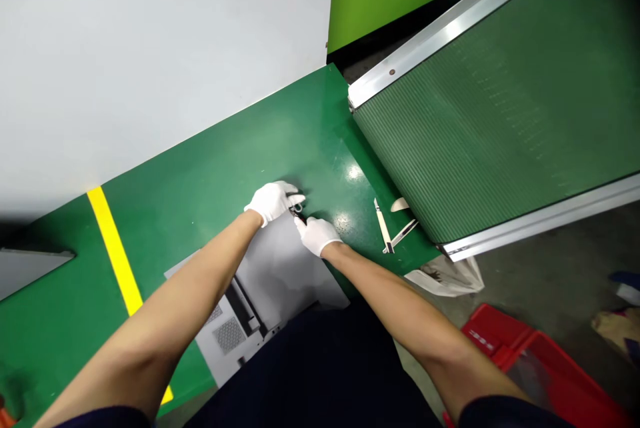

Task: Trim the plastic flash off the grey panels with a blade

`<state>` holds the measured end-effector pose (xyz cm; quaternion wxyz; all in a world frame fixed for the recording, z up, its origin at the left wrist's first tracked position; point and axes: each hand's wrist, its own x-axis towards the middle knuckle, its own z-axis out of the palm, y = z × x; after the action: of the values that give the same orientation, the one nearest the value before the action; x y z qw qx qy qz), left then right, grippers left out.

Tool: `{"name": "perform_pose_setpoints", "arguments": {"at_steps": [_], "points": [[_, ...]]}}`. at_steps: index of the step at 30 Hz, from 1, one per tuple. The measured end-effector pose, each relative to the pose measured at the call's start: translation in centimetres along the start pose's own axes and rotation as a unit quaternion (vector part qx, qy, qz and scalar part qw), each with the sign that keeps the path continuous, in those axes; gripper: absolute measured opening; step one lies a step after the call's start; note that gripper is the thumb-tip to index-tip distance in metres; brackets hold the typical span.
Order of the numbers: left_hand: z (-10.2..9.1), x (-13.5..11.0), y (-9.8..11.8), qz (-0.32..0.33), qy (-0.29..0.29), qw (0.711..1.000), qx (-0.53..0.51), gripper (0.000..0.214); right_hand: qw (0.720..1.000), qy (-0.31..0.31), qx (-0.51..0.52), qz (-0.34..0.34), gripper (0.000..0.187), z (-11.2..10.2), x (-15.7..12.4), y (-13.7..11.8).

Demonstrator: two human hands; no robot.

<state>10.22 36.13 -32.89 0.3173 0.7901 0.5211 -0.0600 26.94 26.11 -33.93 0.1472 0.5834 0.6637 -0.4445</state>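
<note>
Both hands are together at the far edge of the grey casing [283, 265], and here's the close work! The gloved left hand [276, 203] curls over that edge, fingers bent; from here I can't tell whether they pinch anything. Right beside it, the gloved right hand [320, 236] is closed around a small tool [302, 220], mostly hidden in the grip, its tip up by the left fingers. The casing lies at the near side of the green desk [240, 141], below the forearms, its perforated patches and long dark slot showing towards the near left.

Out to the right, a pale-handled knife [383, 225] lies on the desk, blade pointing far, with a slim black-and-white tool [404, 233] against its near end. Just beyond sits the ribbed green conveyor belt [430, 141], framed by metal rails. Near right, a red bin [507, 338] on the floor; over left, a yellow stripe [115, 248] crosses the desk!
</note>
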Motion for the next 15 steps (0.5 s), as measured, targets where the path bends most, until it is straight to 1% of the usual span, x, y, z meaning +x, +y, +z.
{"name": "perform_pose_setpoints", "arguments": {"at_steps": [1,3,4,5,9,12,13,15], "points": [[-0.2,1.2,0.7,0.018,-0.074,0.997,0.02,0.05,1.0,0.006,-0.004,0.002,0.062,0.0,-0.1,-0.1],[-0.4,3.5,1.5,0.031,-0.207,0.977,0.052,0.05,1.0,0.019,-0.012,0.002,0.061,-0.1,-0.2,-0.3],[-0.4,4.4,1.7,0.032,-0.25,0.966,0.06,0.049,1.0,0.025,-0.013,0.004,0.061,-0.2,-0.2,-0.4],[-0.3,5.2,1.7,0.033,-0.277,0.958,0.063,0.046,0.999,0.032,-0.011,0.01,0.063,-0.2,-0.3,-0.6],[0.2,7.5,2.1,0.035,-0.33,0.94,0.076,0.043,0.996,0.063,0.027,0.053,0.068,-0.1,-0.2,-1.4],[0.3,8.5,3.3,0.007,-0.377,0.917,0.131,0.041,0.995,0.067,0.047,0.064,0.067,0.1,-0.1,-1.5],[0.2,8.6,3.9,0.006,-0.38,0.912,0.156,0.039,0.995,0.063,0.05,0.064,0.066,0.2,-0.1,-1.4],[0.0,8.3,4.7,0.041,-0.36,0.914,0.184,0.034,0.995,0.052,0.055,0.058,0.066,0.2,-0.1,-0.8]]}}
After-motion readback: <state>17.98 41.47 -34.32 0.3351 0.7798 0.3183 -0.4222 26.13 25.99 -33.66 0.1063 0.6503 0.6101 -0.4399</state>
